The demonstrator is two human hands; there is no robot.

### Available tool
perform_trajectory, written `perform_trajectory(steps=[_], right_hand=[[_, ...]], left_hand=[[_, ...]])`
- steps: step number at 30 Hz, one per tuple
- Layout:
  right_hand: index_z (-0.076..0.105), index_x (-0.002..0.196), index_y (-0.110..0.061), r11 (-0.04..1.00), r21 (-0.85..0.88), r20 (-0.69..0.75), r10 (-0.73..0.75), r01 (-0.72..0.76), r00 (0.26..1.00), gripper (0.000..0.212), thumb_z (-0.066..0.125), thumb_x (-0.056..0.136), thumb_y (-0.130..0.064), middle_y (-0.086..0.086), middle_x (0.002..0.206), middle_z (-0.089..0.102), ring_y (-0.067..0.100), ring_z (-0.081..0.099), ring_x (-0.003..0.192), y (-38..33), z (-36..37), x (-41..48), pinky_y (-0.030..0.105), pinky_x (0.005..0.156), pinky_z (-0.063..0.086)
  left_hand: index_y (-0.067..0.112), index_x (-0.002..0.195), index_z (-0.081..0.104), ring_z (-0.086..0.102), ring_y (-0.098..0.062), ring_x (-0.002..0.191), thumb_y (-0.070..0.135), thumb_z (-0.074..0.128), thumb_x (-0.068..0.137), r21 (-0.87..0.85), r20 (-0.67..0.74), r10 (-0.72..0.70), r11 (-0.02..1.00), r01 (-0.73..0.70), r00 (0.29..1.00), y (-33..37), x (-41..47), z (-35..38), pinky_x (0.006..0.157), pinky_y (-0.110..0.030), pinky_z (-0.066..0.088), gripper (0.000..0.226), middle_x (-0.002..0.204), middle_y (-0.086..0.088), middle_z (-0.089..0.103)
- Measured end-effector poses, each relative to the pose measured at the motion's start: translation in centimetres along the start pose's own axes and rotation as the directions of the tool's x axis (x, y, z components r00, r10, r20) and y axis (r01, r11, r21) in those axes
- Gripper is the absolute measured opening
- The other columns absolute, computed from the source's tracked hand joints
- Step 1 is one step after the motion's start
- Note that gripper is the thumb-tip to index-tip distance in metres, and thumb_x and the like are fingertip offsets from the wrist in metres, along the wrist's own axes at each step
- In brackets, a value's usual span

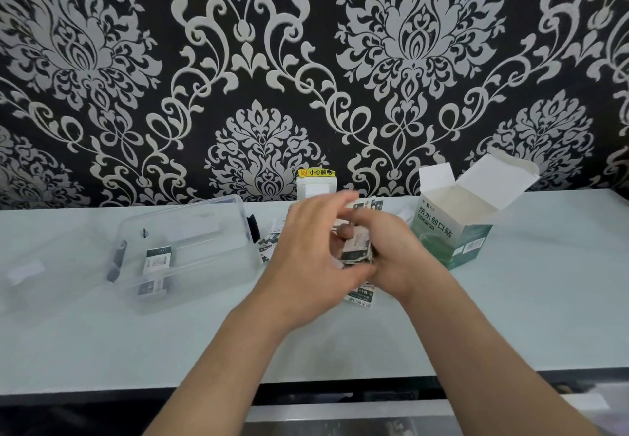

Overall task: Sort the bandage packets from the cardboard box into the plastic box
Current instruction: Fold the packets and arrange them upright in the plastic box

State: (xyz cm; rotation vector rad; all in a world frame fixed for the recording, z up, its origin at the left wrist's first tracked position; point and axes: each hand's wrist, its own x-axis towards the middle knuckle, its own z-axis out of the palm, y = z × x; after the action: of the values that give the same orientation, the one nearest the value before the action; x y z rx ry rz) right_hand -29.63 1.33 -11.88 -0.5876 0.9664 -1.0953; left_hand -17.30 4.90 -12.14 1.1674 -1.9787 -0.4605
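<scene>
A green-and-white cardboard box (456, 231) stands open at the right of the white table, flaps up. A clear plastic box (218, 265) sits at the left with one bandage packet (158, 258) lying inside it. My right hand (391, 255) grips a stack of bandage packets (355, 248) over the table's middle. My left hand (306, 251) meets it from the left, fingers closed on the same stack and blurred. Loose packets (269, 248) lie on the table behind my left hand, and another packet (360, 296) shows under my right wrist.
The clear lid (37, 265) of the plastic box lies at the far left. A white wall socket with a yellow warning label (316, 183) is behind my hands. A patterned black-and-silver wall rises at the table's back; the table's front edge (306, 381) runs below my forearms.
</scene>
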Motion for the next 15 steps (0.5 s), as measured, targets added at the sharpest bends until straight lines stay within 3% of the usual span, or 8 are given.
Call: perform_trajectory(steps=[2, 5, 8, 11, 15], right_hand=[[0.058, 0.084, 0.0, 0.989, -0.148, 0.116, -0.011, 0.028, 0.993, 0.007, 0.053, 0.089, 0.001, 0.01, 0.059, 0.046, 0.016, 0.055, 0.042, -0.2, 0.0, -0.8, 0.021, 0.042, 0.046], [0.057, 0.094, 0.01, 0.87, -0.473, 0.228, -0.029, 0.137, 0.973, 0.016, 0.046, 0.085, 0.005, 0.023, 0.069, 0.051, 0.027, 0.054, 0.054, 0.2, 0.2, -1.2, 0.027, 0.046, 0.044], [0.059, 0.098, 0.005, 0.83, -0.53, 0.256, -0.036, 0.171, 0.966, 0.022, 0.043, 0.083, 0.006, 0.029, 0.081, 0.056, 0.034, 0.055, 0.078, 0.3, 0.4, -1.4, 0.039, 0.064, 0.043], [0.058, 0.082, -0.003, 0.897, -0.425, 0.296, 0.007, 0.125, 0.955, 0.024, 0.04, 0.083, 0.012, 0.011, 0.062, 0.057, 0.023, 0.053, 0.06, -0.3, 0.2, -1.6, 0.028, 0.052, 0.04], [0.052, 0.086, -0.003, 0.88, -0.47, 0.278, 0.076, 0.067, 0.957, 0.024, 0.037, 0.077, 0.013, 0.003, 0.054, 0.053, 0.013, 0.038, 0.042, -0.5, 0.0, -1.6, 0.019, 0.043, 0.031]], left_hand=[[0.042, 0.146, 0.019, 0.012, 0.007, 0.135, 0.029, 0.086, 0.063, -0.001, 0.083, 0.015, 1.0, -0.015, 0.996, 0.3, -0.1, -0.2, 0.107, -0.01, 0.022, 0.108, 0.145, 0.02, 0.024], [0.052, 0.144, 0.009, -0.002, 0.001, 0.143, 0.034, 0.086, 0.063, 0.07, 0.209, -0.017, 0.998, 0.002, 0.978, 0.3, -0.2, 0.0, 0.114, -0.032, 0.027, 0.113, 0.154, 0.024, 0.003], [0.044, 0.142, 0.027, 0.019, -0.003, 0.139, 0.036, 0.08, 0.065, 0.145, 0.191, -0.017, 0.989, -0.011, 0.981, -0.4, -0.3, 0.0, 0.109, -0.033, 0.037, 0.094, 0.15, 0.025, 0.01], [0.033, 0.134, 0.043, 0.051, -0.011, 0.114, 0.036, 0.073, 0.063, 0.097, 0.071, -0.048, 0.994, 0.041, 0.996, -0.9, -0.1, 0.0, 0.095, -0.036, 0.048, 0.077, 0.134, 0.016, 0.028], [0.039, 0.127, 0.043, 0.047, -0.005, 0.114, 0.049, 0.075, 0.058, 0.028, 0.153, -0.15, 0.989, 0.147, 0.977, -1.0, 0.1, -0.4, 0.095, -0.026, 0.048, 0.078, 0.12, 0.019, 0.033]])
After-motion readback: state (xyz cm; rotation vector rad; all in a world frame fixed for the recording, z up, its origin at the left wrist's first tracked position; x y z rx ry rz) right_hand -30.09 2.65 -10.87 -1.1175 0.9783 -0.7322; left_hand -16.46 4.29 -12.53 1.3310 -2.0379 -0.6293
